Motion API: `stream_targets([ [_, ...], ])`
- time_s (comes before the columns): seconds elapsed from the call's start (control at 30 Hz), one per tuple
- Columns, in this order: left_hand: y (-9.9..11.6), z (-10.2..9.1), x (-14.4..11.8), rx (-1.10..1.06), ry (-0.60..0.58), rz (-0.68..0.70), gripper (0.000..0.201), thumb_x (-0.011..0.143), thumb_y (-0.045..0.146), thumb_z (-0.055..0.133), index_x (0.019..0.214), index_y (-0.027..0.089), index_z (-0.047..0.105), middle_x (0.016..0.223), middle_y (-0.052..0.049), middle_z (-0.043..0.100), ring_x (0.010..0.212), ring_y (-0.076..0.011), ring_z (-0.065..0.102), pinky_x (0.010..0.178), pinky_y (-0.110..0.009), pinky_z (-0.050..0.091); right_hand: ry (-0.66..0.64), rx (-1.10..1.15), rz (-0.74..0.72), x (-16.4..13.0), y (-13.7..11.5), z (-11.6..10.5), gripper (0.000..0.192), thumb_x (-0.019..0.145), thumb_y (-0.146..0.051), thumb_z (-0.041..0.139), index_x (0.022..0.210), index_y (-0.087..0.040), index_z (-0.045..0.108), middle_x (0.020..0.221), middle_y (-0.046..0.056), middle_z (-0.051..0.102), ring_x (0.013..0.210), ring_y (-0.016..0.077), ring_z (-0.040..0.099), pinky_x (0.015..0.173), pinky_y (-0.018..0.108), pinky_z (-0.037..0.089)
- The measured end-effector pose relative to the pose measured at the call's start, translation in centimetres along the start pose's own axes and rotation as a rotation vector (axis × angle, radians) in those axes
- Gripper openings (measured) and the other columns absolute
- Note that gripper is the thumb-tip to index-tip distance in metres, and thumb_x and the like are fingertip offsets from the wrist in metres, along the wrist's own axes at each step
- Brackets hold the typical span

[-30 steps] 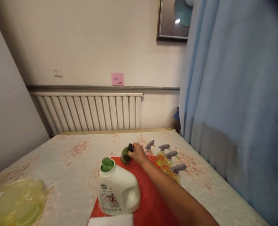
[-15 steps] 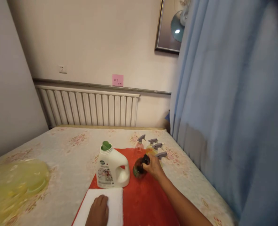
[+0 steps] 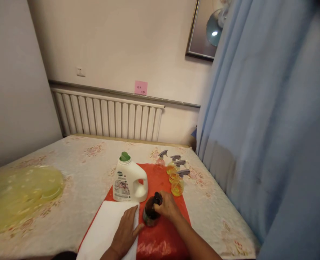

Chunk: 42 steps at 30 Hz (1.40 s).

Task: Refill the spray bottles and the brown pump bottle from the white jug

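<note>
The right hand closes its fingers around the black top of a small dark brown round bottle, which stands on the red plastic mat. The left hand lies flat and spread on a white folded cloth, its thumb beside the bottle. Behind them stands a white detergent jug with a green cap, and four small spray bottles with grey triggers stand near it on the flowered bed.

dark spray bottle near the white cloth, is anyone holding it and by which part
Yes. The right hand grips the dark spray bottle at its black spray head and neck. The left hand lies flat on the white cloth, holding nothing.
</note>
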State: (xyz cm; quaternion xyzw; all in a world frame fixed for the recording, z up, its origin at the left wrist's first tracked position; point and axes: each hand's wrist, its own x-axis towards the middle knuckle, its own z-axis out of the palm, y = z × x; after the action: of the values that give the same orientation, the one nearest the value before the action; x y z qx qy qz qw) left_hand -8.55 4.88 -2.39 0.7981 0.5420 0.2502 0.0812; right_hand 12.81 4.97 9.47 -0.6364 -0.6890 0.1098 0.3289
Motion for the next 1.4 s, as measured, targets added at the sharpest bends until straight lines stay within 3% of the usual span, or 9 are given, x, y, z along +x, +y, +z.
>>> stream_targets([
  [0.1, 0.6, 0.6, 0.2, -0.2, 0.007, 0.078, 0.084, 0.078, 0.055, 0.061, 0.145, 0.018, 0.026, 0.147, -0.015, 0.044, 0.136, -0.031, 0.041, 0.112, -0.044, 0.036, -0.016, -0.006, -0.013, -0.4, -0.7, 0.7, 0.007, 0.064, -0.017, 0.06, 0.067, -0.02, 0.055, 0.065, 0.001, 0.061, 0.06, 0.0155, 0.053, 0.053, 0.024, 0.03],
  [0.23, 1.6, 0.3, 0.8, -0.333, -0.039, 0.06, 0.1, 0.068, 0.04, 0.073, 0.147, 0.017, 0.017, 0.146, -0.017, 0.044, 0.135, -0.033, 0.04, 0.113, -0.046, 0.034, -0.037, -0.013, -0.021, -0.9, -1.3, 2.0, 0.007, 0.064, -0.017, 0.06, 0.066, -0.021, 0.055, 0.067, 0.002, 0.062, 0.061, 0.0168, 0.054, 0.055, 0.025, 0.033],
  [0.63, 4.2, -2.3, 1.2, -0.4, -0.072, 0.006, 0.075, 0.069, 0.043, 0.068, 0.137, 0.029, 0.039, 0.123, -0.006, 0.065, 0.11, -0.0289, 0.061, 0.097, -0.04, 0.045, -0.014, 0.022, -0.054, -1.7, -2.1, 2.4, 0.01, 0.067, -0.013, 0.057, 0.075, -0.02, 0.06, 0.079, 0.004, 0.066, 0.075, 0.0195, 0.059, 0.07, 0.027, 0.042],
  [0.83, 4.7, -2.6, 1.0, -0.407, -0.053, -0.015, 0.072, 0.067, 0.037, 0.07, 0.133, 0.03, 0.042, 0.119, -0.003, 0.066, 0.105, -0.026, 0.062, 0.094, -0.036, 0.044, 0.102, 0.167, -0.029, -1.3, -3.1, 0.4, 0.008, 0.069, -0.019, 0.061, 0.077, -0.018, 0.063, 0.075, 0.002, 0.065, 0.07, 0.0181, 0.057, 0.065, 0.026, 0.044],
  [1.1, 4.7, -2.8, 1.1, -0.408, -0.09, -0.025, 0.071, 0.068, 0.031, 0.068, 0.134, 0.028, 0.042, 0.118, -0.004, 0.066, 0.107, -0.0266, 0.062, 0.094, -0.037, 0.044, 0.087, 0.654, 0.117, 0.0, -3.1, -3.8, 0.013, 0.07, -0.028, 0.065, 0.076, -0.017, 0.062, 0.06, -0.002, 0.061, 0.054, 0.0149, 0.056, 0.05, 0.024, 0.043],
  [1.2, 4.7, -2.8, 1.1, -0.41, -0.089, -0.034, 0.07, 0.069, 0.032, 0.068, 0.134, 0.028, 0.043, 0.119, -0.005, 0.066, 0.109, -0.0273, 0.061, 0.096, -0.038, 0.044, 0.099, 0.723, 0.153, 0.1, -2.8, -4.9, 0.015, 0.072, -0.03, 0.063, 0.078, -0.017, 0.059, 0.059, 0.0, 0.062, 0.053, 0.016, 0.059, 0.047, 0.024, 0.044],
  [1.4, 4.6, -2.8, 1.2, -0.407, -0.093, -0.039, 0.072, 0.068, 0.032, 0.069, 0.135, 0.028, 0.042, 0.119, -0.004, 0.066, 0.108, -0.0269, 0.062, 0.096, -0.038, 0.043, 0.152, 0.822, 0.178, -0.3, -2.7, -5.4, 0.015, 0.067, -0.028, 0.065, 0.075, -0.018, 0.057, 0.057, -0.001, 0.063, 0.047, 0.0162, 0.06, 0.043, 0.024, 0.044],
])
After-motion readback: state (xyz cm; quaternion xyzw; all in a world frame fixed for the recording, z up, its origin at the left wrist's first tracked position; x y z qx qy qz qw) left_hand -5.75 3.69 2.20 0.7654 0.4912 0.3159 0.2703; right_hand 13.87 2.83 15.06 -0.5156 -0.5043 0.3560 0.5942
